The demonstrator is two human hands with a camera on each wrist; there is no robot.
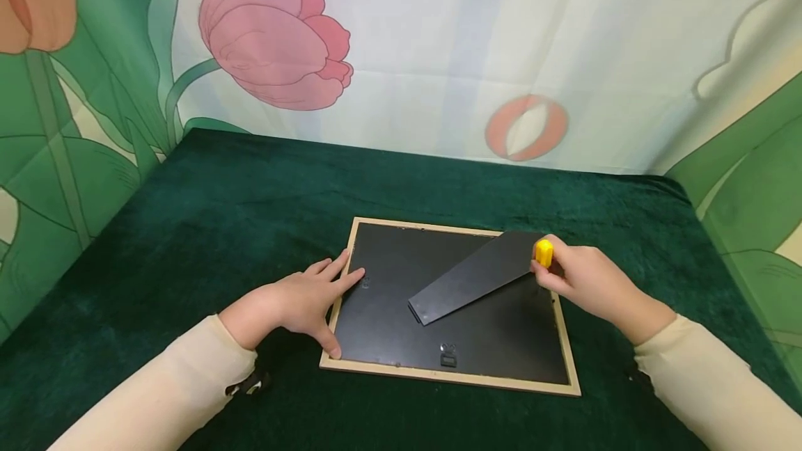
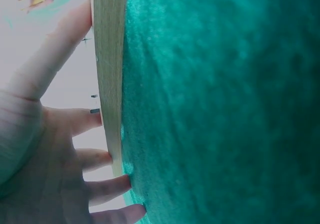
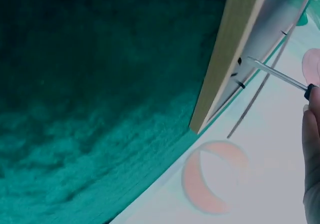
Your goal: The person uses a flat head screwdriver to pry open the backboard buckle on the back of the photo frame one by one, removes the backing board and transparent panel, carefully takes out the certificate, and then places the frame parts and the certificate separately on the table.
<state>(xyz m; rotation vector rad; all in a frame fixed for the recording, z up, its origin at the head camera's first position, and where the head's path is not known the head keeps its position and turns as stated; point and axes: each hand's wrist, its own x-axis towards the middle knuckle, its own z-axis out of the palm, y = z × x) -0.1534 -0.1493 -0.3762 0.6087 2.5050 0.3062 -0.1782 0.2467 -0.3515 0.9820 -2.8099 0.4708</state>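
A picture frame (image 1: pixel 501 381) with a pale wooden border lies back side up, showing its black backing board (image 1: pixel 388 333). Its black easel leg (image 1: pixel 479 277) is lifted at a slant off the board. My left hand (image 1: pixel 307 301) rests on the left border with fingers spread, the thumb by the lower left corner. By the right border, my right hand (image 1: pixel 579 277) grips a screwdriver by its yellow handle (image 1: pixel 544 253). In the right wrist view the metal shaft (image 3: pixel 282 76) points toward small dark tabs (image 3: pixel 240 61) inside the border; whether the tip touches cannot be told.
Dark green velvety cloth (image 1: pixel 250 186) covers the table under the frame. A small metal hanger (image 1: pixel 447 355) sits near the board's lower edge, another (image 1: pixel 366 282) near the left. Behind the table hangs a backdrop curtain (image 1: pixel 438 54) printed with flowers and leaves.
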